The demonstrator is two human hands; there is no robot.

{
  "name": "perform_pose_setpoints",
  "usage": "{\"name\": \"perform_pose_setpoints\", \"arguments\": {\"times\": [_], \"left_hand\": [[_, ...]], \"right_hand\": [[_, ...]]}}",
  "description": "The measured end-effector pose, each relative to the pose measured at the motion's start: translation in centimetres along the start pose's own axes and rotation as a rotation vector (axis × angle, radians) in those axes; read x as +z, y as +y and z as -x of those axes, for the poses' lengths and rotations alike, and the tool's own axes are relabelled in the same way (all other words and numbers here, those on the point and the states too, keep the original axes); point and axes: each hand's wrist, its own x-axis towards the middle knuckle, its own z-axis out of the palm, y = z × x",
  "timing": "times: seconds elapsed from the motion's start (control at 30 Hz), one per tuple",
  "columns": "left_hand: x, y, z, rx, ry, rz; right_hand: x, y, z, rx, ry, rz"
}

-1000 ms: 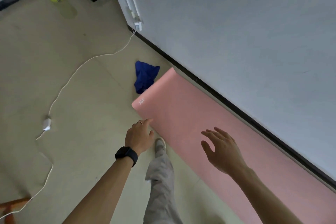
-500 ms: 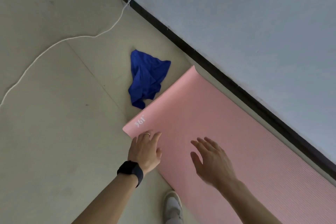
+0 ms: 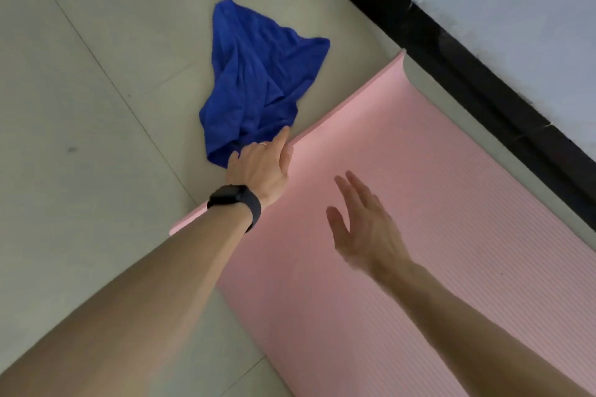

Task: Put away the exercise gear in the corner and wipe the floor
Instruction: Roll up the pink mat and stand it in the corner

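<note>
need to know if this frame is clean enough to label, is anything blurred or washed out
Head view: the right hand is smeared by motion, its fingers soft-edged; the left hand at the end of the pink mat is sharper; the blue cloth folds and the mat's ribs read clearly; light is soft and even, no glare; the black skirting runs steeply slanted.
</note>
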Motion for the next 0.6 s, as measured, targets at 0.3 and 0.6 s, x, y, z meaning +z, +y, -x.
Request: {"name": "perform_pose_setpoints", "arguments": {"times": [0.3, 0.6], "left_hand": [[4.5, -0.2, 0.1, 0.009, -0.004, 0.070], [8.3, -0.8, -1.4, 0.030, 0.209, -0.132]], "right_hand": [[1.7, -2.5, -10.8, 0.457, 0.160, -0.450], [3.4, -2.0, -17.0, 0.786, 0.195, -0.923]]}}
